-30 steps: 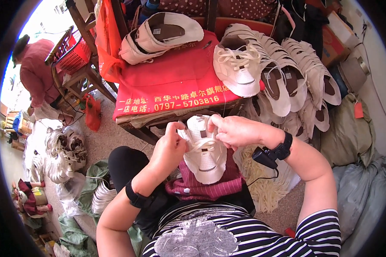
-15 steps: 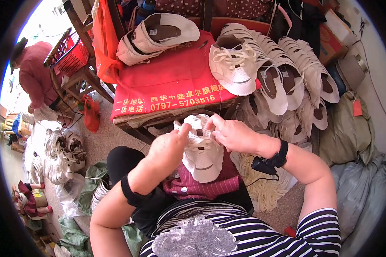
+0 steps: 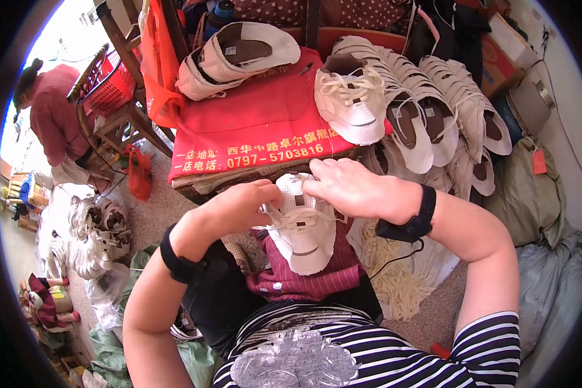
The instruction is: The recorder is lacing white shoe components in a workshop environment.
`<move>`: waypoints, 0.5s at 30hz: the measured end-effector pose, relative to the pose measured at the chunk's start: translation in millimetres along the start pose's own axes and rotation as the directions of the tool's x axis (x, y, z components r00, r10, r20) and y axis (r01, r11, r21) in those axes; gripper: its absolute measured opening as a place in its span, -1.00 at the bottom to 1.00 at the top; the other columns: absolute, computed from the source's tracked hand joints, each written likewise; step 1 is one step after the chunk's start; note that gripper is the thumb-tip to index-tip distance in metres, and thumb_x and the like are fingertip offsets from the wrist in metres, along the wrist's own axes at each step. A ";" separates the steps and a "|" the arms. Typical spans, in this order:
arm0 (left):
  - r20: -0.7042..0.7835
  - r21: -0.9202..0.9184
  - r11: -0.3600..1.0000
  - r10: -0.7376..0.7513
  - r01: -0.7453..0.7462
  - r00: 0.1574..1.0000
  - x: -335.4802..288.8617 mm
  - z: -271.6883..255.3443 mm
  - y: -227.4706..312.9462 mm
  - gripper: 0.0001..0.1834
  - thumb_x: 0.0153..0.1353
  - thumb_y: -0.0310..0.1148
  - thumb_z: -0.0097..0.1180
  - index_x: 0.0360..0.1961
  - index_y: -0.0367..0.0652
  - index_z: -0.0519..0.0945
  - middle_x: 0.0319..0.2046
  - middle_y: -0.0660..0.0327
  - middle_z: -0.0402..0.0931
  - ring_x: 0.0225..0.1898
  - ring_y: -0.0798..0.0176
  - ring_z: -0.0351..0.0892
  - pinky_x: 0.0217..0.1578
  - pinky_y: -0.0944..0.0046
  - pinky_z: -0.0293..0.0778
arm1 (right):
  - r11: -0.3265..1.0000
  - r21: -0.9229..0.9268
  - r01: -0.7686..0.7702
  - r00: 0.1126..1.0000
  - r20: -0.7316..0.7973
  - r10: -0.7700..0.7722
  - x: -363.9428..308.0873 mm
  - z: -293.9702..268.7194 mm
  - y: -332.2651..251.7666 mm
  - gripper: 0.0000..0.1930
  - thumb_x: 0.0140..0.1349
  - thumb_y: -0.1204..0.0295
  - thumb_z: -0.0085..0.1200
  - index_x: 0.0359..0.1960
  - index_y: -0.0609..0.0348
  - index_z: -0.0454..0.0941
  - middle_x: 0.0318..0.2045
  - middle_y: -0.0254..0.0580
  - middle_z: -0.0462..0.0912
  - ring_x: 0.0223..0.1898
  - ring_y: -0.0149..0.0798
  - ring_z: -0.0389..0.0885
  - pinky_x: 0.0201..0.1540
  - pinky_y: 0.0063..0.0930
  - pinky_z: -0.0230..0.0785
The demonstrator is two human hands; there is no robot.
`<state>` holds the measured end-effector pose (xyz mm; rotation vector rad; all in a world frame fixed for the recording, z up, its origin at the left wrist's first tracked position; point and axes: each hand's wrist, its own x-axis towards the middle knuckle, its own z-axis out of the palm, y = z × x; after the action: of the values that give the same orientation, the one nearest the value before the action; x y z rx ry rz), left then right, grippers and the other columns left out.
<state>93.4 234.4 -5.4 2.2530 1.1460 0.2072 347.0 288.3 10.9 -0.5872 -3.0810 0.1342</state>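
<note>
A white shoe upper with a perforated tongue and a lace across its lower eyelets rests on a maroon striped cloth over my lap, toe toward me. At its left edge, my left hand has its fingers closed on the upper. My right hand pinches the opposite edge beside the tongue, its fingertips partly hidden. Whether a lace end is between the fingers cannot be made out. Another laced white shoe upper stands on the table's right corner.
A red bag cloth covers the wooden table in front, with stacked uppers at its back. Rows of uppers hang to the right. Loose pale laces lie below my right arm. A person bends at the far left near a red basket.
Both forearms have swung outward and my hands have turned more sideways over the upper. My left knee has shifted. The person at the far left has lifted their head slightly.
</note>
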 end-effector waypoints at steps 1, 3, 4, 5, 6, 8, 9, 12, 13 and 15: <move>0.020 -0.056 0.998 0.016 -0.015 1.000 -0.1 -4.1 -5.6 -0.70 -0.02 -0.46 0.29 -0.22 -0.19 0.52 -0.27 0.10 0.48 -0.18 0.01 0.55 -0.15 0.13 0.48 | 1.000 0.022 0.018 1.000 0.001 -0.018 1.9 1.5 3.6 -0.74 0.01 0.50 0.15 -0.23 0.16 0.44 -0.21 -0.01 0.41 -0.12 0.00 0.53 -0.15 -0.18 0.44; 0.021 -0.139 0.990 0.027 -0.024 0.999 0.1 -6.3 -7.6 -0.72 -0.02 -0.43 0.34 -0.27 -0.20 0.53 -0.36 0.15 0.50 -0.26 0.12 0.55 -0.23 0.19 0.46 | 0.995 0.084 0.054 0.998 0.017 -0.055 2.2 -2.6 10.8 -0.74 0.01 0.46 0.20 -0.24 0.16 0.47 -0.21 -0.03 0.44 -0.11 0.00 0.55 -0.16 -0.17 0.47; 0.022 -0.139 0.990 0.027 -0.024 0.999 1.2 -4.8 -8.6 -0.72 -0.02 -0.43 0.34 -0.27 -0.20 0.53 -0.36 0.15 0.50 -0.26 0.12 0.55 -0.23 0.19 0.46 | 0.985 0.146 0.088 0.995 0.031 -0.093 2.9 -6.0 14.1 -0.73 0.00 0.42 0.25 -0.24 0.15 0.51 -0.21 -0.05 0.47 -0.11 0.00 0.56 -0.17 -0.16 0.49; 0.005 -0.135 0.991 0.022 -0.021 1.000 2.5 -2.4 -10.7 -0.74 0.00 -0.42 0.33 -0.29 -0.20 0.53 -0.37 0.14 0.49 -0.28 0.13 0.54 -0.24 0.19 0.46 | 0.963 0.267 -0.034 0.981 0.195 -0.020 4.2 -11.2 17.3 -0.66 -0.08 0.38 0.35 -0.26 0.12 0.51 -0.22 -0.10 0.48 -0.14 0.01 0.57 -0.18 -0.16 0.47; -0.010 -0.131 0.991 0.016 -0.017 1.000 3.8 -0.2 -12.0 -0.76 0.02 -0.41 0.33 -0.31 -0.21 0.53 -0.39 0.14 0.49 -0.29 0.13 0.54 -0.26 0.20 0.46 | 0.963 0.269 -0.034 0.981 0.195 -0.020 5.6 -10.2 21.1 -0.66 -0.08 0.38 0.35 -0.26 0.12 0.51 -0.22 -0.10 0.48 -0.14 0.01 0.57 -0.18 -0.16 0.47; -0.053 -0.158 0.987 -0.027 0.018 0.998 4.1 3.5 -11.7 -0.80 0.06 -0.40 0.31 -0.37 -0.23 0.54 -0.40 0.13 0.48 -0.31 0.14 0.53 -0.27 0.20 0.45 | 0.938 0.325 -0.120 0.958 0.287 0.023 8.3 -1.9 27.9 -0.68 -0.04 0.34 0.35 -0.28 0.11 0.51 -0.24 -0.11 0.49 -0.18 0.00 0.59 -0.18 -0.15 0.46; -0.098 -0.187 0.981 -0.065 0.045 0.993 4.7 5.7 -11.2 -0.81 0.09 -0.40 0.30 -0.42 -0.25 0.54 -0.41 0.12 0.47 -0.32 0.14 0.53 -0.29 0.19 0.45 | 0.941 0.330 -0.081 0.973 0.232 0.002 6.5 2.7 27.3 -0.70 0.01 0.32 0.32 -0.29 0.11 0.51 -0.26 -0.11 0.49 -0.23 0.01 0.60 -0.20 -0.14 0.45; -0.159 0.099 0.995 -0.018 0.034 0.987 6.0 19.1 -11.6 -0.79 0.13 -0.36 0.27 -0.49 -0.29 0.57 -0.42 0.09 0.45 -0.36 0.14 0.52 -0.32 0.20 0.45 | 0.957 0.289 -0.019 0.986 0.161 -0.029 -2.2 9.1 26.6 -0.73 0.07 0.28 0.28 -0.30 0.12 0.50 -0.26 -0.09 0.48 -0.25 0.03 0.59 -0.22 -0.12 0.44; -0.158 0.097 0.995 -0.021 0.036 0.987 5.1 19.3 -12.0 -0.79 0.13 -0.36 0.27 -0.49 -0.29 0.57 -0.42 0.09 0.45 -0.36 0.14 0.52 -0.32 0.20 0.45 | 0.948 0.318 -0.007 0.989 0.143 -0.041 -6.1 12.1 28.0 -0.74 0.14 0.26 0.22 -0.29 0.15 0.48 -0.25 -0.06 0.45 -0.28 0.04 0.57 -0.24 -0.10 0.43; -0.155 -0.040 0.999 -0.032 0.026 0.987 3.6 17.6 -11.3 -0.80 0.13 -0.35 0.26 -0.48 -0.30 0.62 -0.42 0.11 0.43 -0.40 0.18 0.52 -0.33 0.23 0.45 | 0.939 0.343 0.015 0.994 0.097 -0.052 -11.6 20.9 28.7 -0.74 0.17 0.26 0.20 -0.28 0.17 0.47 -0.24 -0.05 0.43 -0.27 0.04 0.57 -0.23 -0.10 0.43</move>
<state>94.7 234.6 -26.6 2.2170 1.2432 0.3958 367.9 308.9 -12.2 -0.5234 -3.0516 0.7062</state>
